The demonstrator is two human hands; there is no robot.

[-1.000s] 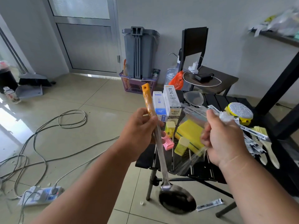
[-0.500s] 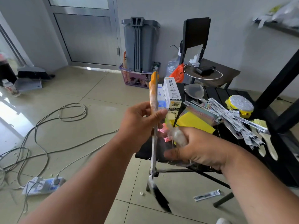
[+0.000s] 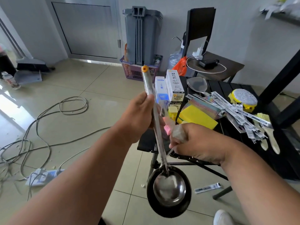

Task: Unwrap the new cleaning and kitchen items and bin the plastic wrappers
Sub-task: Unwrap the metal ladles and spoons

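head view shows the left hand point(image 3: 139, 114) gripping the ladle point(image 3: 168, 187) by its handle, bowl hanging down beside the black table point(image 3: 243, 88). right hand point(image 3: 196, 142) is closed on a wad of clear plastic wrapper point(image 3: 178, 132) drawn off the shaft. the step looks like stripping the handle film; next likely calls for pulling the remainder free, then binning it.
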